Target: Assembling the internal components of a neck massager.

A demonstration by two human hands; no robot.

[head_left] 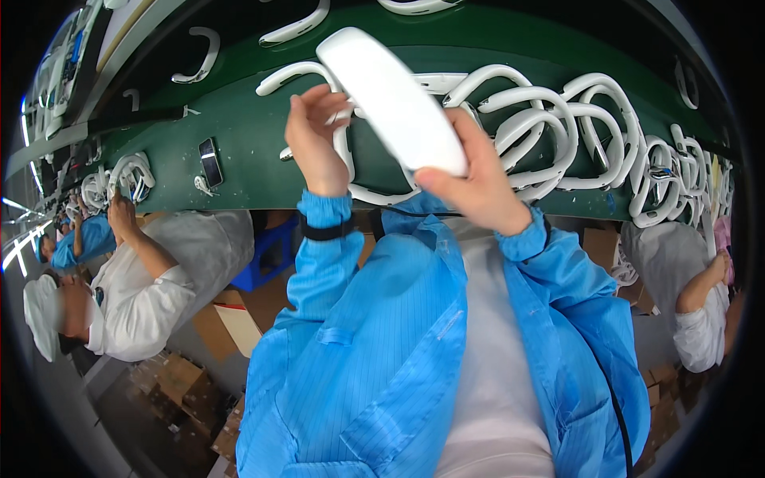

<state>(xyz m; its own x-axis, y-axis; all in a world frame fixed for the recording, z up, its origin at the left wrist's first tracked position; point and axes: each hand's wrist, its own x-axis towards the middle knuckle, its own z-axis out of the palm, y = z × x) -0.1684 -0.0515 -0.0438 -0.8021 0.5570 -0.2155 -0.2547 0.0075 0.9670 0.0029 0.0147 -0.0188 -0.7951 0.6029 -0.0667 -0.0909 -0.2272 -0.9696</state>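
My right hand (pixel 478 179) grips the lower end of a smooth, white, curved plastic band (pixel 394 99), thumb on its near face. The band is held up at a tilt over the green table, its upper end leaning left. Its broad outer face is towards me, so its far side is hidden. Just left of it is my left hand (pixel 320 143), fingers loosely bent and apart, holding nothing that I can see. Behind the hands, white U-shaped bands (pixel 291 76) lie on the table, partly covered by the held piece.
Many white looped bands (pixel 550 143) crowd the green table (pixel 255 151) to the right. A phone (pixel 209 162) and a small white cable (pixel 203 186) lie at left. Co-workers sit on the left (pixel 159 279) and right (pixel 677 279). A blue crate (pixel 267 255) and cardboard boxes (pixel 179 378) stand below.
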